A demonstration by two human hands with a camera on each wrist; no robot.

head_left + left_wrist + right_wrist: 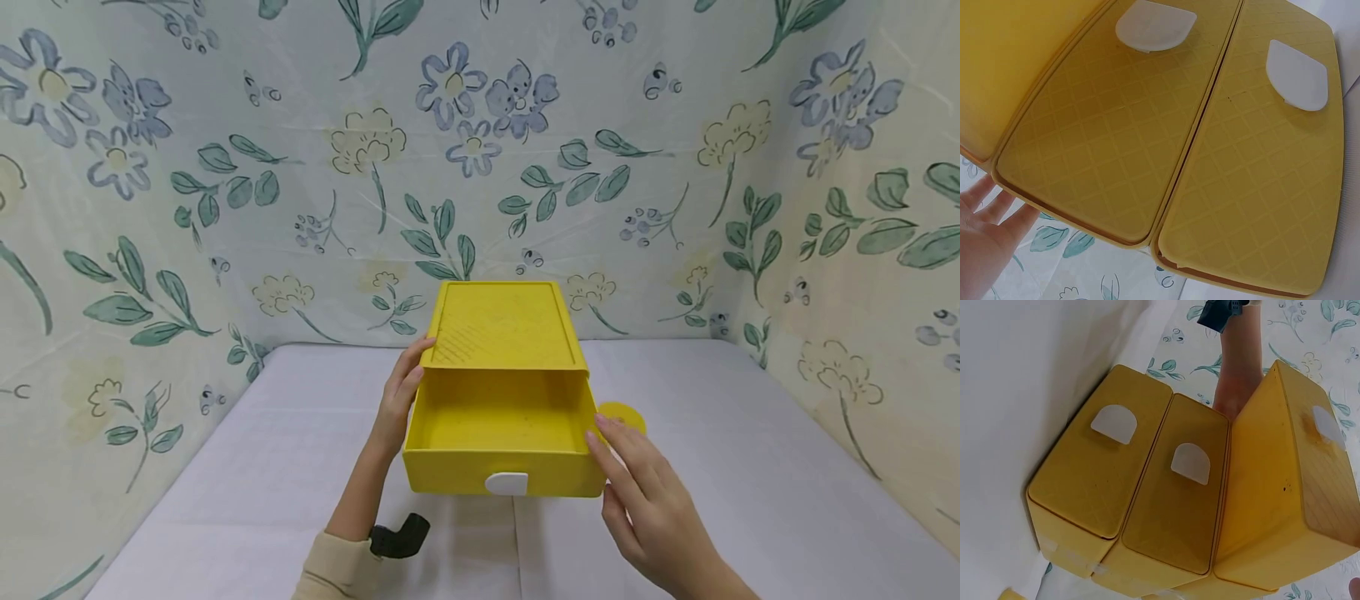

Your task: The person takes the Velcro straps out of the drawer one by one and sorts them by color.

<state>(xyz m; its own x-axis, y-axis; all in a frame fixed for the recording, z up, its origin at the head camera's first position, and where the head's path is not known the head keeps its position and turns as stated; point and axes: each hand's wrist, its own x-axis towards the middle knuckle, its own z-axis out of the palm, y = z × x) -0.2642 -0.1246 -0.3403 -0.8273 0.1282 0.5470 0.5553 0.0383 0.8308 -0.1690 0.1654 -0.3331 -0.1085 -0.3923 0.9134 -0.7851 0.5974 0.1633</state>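
A yellow drawer cabinet (506,325) stands on the table with its top drawer (450,472) pulled out toward me. That drawer's inside is bare, and its front carries a white tab handle (507,484). Two closed drawers, the middle one (1091,137) and the bottom one (1254,169), show below it in the left wrist view. My left hand (392,412) rests against the cabinet's left side with its fingers extended. At the right front corner of the open drawer, my right hand (660,500) has its fingers mostly straight, near or touching the drawer's side.
A round yellow object (624,415) lies right of the cabinet, partly hidden by the right hand. A black device (401,536) is on the left wrist. White cloth (750,450) covers the table, and flower-printed fabric (637,250) rises behind and on both sides.
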